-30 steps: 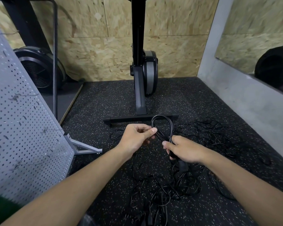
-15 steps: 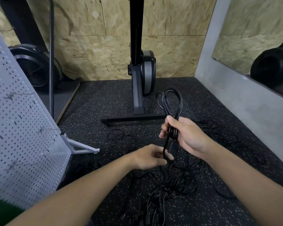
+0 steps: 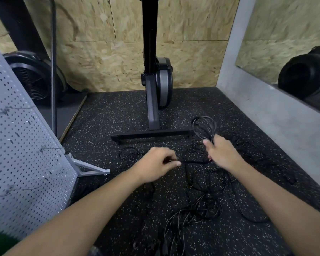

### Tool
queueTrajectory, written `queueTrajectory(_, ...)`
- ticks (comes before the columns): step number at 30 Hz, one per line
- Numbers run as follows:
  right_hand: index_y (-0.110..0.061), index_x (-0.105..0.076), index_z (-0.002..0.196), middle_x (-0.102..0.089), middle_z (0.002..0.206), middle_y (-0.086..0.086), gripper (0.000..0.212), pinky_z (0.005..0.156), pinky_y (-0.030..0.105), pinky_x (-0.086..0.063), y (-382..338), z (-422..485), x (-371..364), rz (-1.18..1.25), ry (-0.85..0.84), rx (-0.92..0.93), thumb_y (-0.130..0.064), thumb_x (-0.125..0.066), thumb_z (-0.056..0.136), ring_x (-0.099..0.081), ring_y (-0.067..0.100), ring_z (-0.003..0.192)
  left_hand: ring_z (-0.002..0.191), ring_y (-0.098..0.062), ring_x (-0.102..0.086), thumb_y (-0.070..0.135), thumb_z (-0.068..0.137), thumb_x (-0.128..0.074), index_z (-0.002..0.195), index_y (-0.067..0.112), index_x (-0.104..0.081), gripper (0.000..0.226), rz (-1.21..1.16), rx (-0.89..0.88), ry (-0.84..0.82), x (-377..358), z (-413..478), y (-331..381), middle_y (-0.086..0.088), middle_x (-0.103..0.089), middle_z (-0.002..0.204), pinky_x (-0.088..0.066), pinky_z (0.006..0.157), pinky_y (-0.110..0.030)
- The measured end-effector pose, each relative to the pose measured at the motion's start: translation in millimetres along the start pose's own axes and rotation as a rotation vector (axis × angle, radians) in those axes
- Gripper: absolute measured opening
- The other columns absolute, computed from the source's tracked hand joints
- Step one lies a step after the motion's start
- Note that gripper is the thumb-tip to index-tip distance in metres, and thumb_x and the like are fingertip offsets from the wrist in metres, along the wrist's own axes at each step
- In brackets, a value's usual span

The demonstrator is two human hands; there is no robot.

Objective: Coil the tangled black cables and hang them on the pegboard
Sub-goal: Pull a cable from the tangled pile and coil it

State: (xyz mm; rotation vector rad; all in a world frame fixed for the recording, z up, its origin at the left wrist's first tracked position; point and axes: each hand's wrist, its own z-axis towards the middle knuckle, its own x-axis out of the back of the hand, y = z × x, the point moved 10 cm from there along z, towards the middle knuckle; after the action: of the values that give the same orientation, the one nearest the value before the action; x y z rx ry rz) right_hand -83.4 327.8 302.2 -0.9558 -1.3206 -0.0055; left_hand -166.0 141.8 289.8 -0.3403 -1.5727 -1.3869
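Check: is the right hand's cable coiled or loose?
Partly coiled: right hand holds loops; one strand runs to the left hand.

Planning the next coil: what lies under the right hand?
Tangled black cables spread over the speckled floor. The right hand, gripping a coil, and its forearm hide whatever lies directly beneath.

Cut off at left: pegboard. Cut off at bottom: cable pile. Hidden inside left hand: bit of cable.

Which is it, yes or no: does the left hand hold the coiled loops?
No: the right hand grips the coiled loops; the left hand pinches a straight stretch.
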Motion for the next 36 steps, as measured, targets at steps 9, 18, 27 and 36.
queueTrajectory(9,-0.029,-0.068,0.117,-0.067,0.092,-0.014,0.075,0.076,0.027,-0.043,-51.1,-44.2,-52.6,0.096,-0.392,0.098,-0.076,-0.013,0.099,-0.060,0.002,0.080,0.084,-0.006,-0.069,0.032,0.081,-0.089,0.088,0.020,-0.075,0.019,-0.189,-0.033,0.401,64.5,-13.7,13.3,0.012,-0.073,0.085,-0.055,0.078,-0.024)
queueTrajectory(18,-0.022,-0.051,0.093,-0.051,0.076,-0.005,0.037,0.060,0.027,-0.040,-59.1,-53.8,-75.4,-0.033,-0.605,0.247,-0.052,-0.035,0.109,-0.047,0.010,0.062,0.096,-0.007,-0.060,0.030,0.076,-0.093,0.107,0.024,-0.071,0.038,-0.111,-0.075,0.430,69.5,-14.8,5.5,0.012,-0.060,0.105,-0.051,0.084,-0.022)
queueTrajectory(27,-0.024,-0.056,0.086,-0.051,0.068,-0.012,0.033,0.058,0.019,-0.040,-58.3,-48.0,-60.1,0.004,-0.557,0.322,-0.042,-0.042,0.110,-0.046,-0.001,0.053,0.127,-0.013,-0.043,0.038,0.109,-0.050,0.160,0.041,-0.036,0.052,0.249,-0.196,0.151,32.9,-9.7,18.2,0.008,-0.047,0.151,-0.043,0.109,-0.039)
queueTrajectory(36,-0.017,-0.058,0.095,-0.050,0.070,-0.010,0.029,0.051,0.023,-0.038,-60.0,-62.7,-64.3,0.181,-0.688,0.270,-0.037,-0.044,0.111,-0.043,0.007,0.056,0.105,-0.019,-0.065,0.035,0.089,-0.078,0.152,0.051,-0.029,0.081,0.272,-0.125,-0.043,6.5,-9.0,11.3,0.012,-0.054,0.128,-0.057,0.088,-0.046)
